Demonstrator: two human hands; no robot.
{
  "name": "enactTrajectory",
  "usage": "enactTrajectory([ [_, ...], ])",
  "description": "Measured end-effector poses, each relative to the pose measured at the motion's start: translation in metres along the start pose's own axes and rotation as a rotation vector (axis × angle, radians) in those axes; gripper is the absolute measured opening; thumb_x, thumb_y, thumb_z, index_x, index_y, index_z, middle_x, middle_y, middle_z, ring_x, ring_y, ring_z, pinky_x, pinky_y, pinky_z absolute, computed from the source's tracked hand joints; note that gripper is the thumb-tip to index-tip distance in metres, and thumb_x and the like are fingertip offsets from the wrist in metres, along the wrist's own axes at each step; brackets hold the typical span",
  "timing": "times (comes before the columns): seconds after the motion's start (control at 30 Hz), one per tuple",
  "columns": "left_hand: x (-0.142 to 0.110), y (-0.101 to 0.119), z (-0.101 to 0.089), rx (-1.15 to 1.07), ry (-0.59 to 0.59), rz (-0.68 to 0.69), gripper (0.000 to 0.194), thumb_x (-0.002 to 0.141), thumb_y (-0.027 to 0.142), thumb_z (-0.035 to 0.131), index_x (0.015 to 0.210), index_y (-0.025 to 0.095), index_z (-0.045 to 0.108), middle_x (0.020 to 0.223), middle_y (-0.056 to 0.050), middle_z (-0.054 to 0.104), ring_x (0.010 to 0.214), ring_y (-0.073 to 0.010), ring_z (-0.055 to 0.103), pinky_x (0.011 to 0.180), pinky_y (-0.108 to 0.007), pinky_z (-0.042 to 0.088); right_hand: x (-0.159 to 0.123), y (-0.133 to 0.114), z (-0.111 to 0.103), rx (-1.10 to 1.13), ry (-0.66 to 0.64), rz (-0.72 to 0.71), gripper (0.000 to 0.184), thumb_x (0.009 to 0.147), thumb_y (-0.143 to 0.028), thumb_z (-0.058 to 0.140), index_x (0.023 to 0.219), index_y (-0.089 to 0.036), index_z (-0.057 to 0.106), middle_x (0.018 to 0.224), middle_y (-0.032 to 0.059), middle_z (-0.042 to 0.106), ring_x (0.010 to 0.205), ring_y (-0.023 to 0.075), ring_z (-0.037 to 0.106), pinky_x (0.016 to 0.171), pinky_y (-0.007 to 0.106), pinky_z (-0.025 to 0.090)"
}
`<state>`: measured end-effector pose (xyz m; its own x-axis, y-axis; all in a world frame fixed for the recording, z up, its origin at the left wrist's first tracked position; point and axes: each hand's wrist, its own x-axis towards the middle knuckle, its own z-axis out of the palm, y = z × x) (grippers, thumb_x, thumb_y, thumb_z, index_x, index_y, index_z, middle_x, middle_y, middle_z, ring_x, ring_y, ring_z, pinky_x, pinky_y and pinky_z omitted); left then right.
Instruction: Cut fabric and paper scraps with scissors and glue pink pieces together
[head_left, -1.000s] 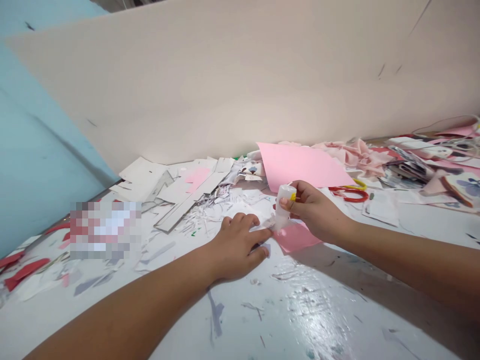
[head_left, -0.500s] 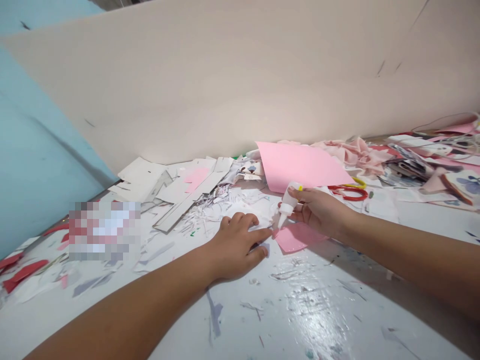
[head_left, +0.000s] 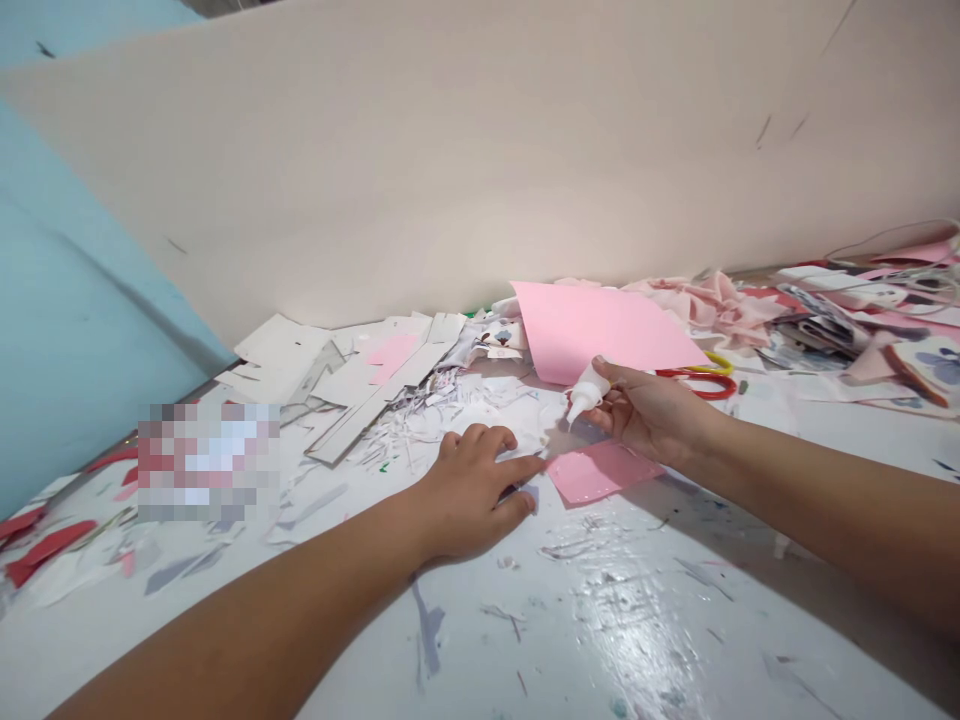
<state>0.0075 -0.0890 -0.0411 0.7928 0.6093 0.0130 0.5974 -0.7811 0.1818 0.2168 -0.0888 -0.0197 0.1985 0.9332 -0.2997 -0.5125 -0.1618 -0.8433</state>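
Observation:
Between the thumb and fingers of my right hand (head_left: pixel 660 415) is a small white glue bottle (head_left: pixel 588 392), tilted with its nozzle down and to the left. The nozzle hangs above a small pink piece of paper (head_left: pixel 600 474) that lies on the table, with small wet-looking dots along its edges. My left hand (head_left: pixel 480 490) rests on the table with its fingers spread. Its index fingertip reaches the left corner of the pink piece.
Behind the bottle a large pink sheet (head_left: pixel 607 325) leans over scraps, beside red-handled scissors (head_left: pixel 701 383). White card pieces (head_left: pixel 382 375) and paper shreds lie at back left. Fabric and paper scraps (head_left: pixel 825 330) pile up at right. A pale board (head_left: pixel 480 160) stands along the back.
My right hand has lifted the glue bottle off the pink piece's left corner and tipped it flatter, slightly to the right. My left hand has stayed in place.

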Motion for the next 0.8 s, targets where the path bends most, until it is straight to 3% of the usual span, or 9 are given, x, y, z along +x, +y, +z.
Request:
enactTrajectory([
  [0.27,0.0,-0.001,0.0,-0.001,-0.002,0.002,0.037,0.085,0.041,0.032,0.119,0.035,0.045,0.117,-0.006,0.04,0.107,-0.0262,0.032,0.086,-0.046,0.027,-0.004,-0.007,0.002,0.094,-0.002,-0.112,0.009,0.08,-0.019,0.055,0.074,-0.021,0.049,0.064,-0.0011,0.051,0.057,0.0103,0.056,0.057,0.022,0.057],
  [0.4,0.0,-0.001,0.0,0.003,0.006,0.005,0.036,0.085,0.041,0.032,0.118,0.035,0.045,0.116,-0.006,0.04,0.107,-0.0262,0.033,0.086,-0.046,0.027,-0.008,-0.015,0.006,0.145,-0.025,-0.059,0.011,0.082,-0.026,0.053,0.075,-0.019,0.047,0.068,0.002,0.051,0.067,0.0138,0.06,0.069,0.028,0.057],
  [0.6,-0.001,0.0,0.0,0.003,0.018,0.016,0.038,0.085,0.041,0.032,0.122,0.038,0.041,0.115,-0.005,0.041,0.106,-0.0259,0.033,0.086,-0.047,0.028,-0.01,-0.022,-0.003,0.159,-0.043,-0.022,0.017,0.076,-0.035,0.06,0.075,-0.022,0.049,0.073,0.0013,0.056,0.058,0.0119,0.058,0.044,0.021,0.048],
  [0.8,-0.003,0.002,-0.002,-0.003,0.028,0.006,0.036,0.085,0.04,0.033,0.118,0.036,0.045,0.114,-0.005,0.041,0.105,-0.0255,0.034,0.087,-0.047,0.028,-0.011,-0.024,-0.009,0.118,-0.112,-0.092,0.022,0.073,-0.038,0.063,0.075,-0.025,0.045,0.062,-0.0033,0.056,0.057,0.0136,0.06,0.041,0.021,0.042],
])
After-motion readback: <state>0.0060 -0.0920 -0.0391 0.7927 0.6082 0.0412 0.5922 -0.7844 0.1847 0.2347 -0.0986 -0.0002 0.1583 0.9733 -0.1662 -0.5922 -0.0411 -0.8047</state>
